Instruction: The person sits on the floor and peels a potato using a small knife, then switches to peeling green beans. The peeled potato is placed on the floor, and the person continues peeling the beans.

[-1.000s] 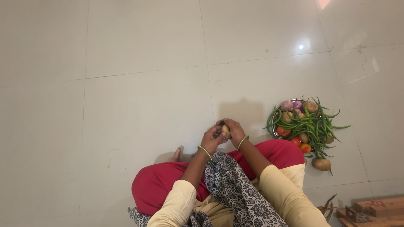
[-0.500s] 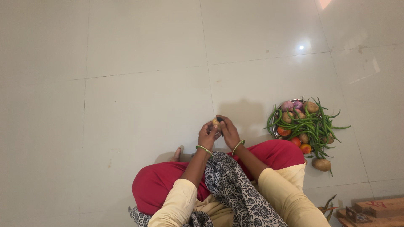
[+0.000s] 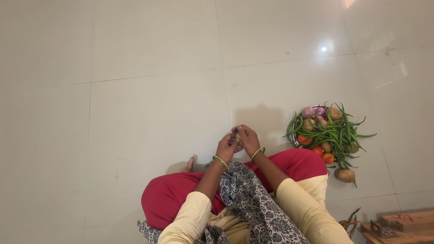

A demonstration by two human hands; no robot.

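Tan potato (image 3: 236, 135) pinched between left hand (image 3: 225, 148) and right hand (image 3: 247, 139), both closed on it; plate (image 3: 296, 139) lies rightward.

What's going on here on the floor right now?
A person sits cross-legged on a tiled floor, both hands raised in front of their lap. The left hand and right hand close together around a small potato, mostly hidden by the fingers. To the person's right, a metal plate holds long green beans, onions, potatoes and tomatoes, and a loose potato lies on the floor beside it.
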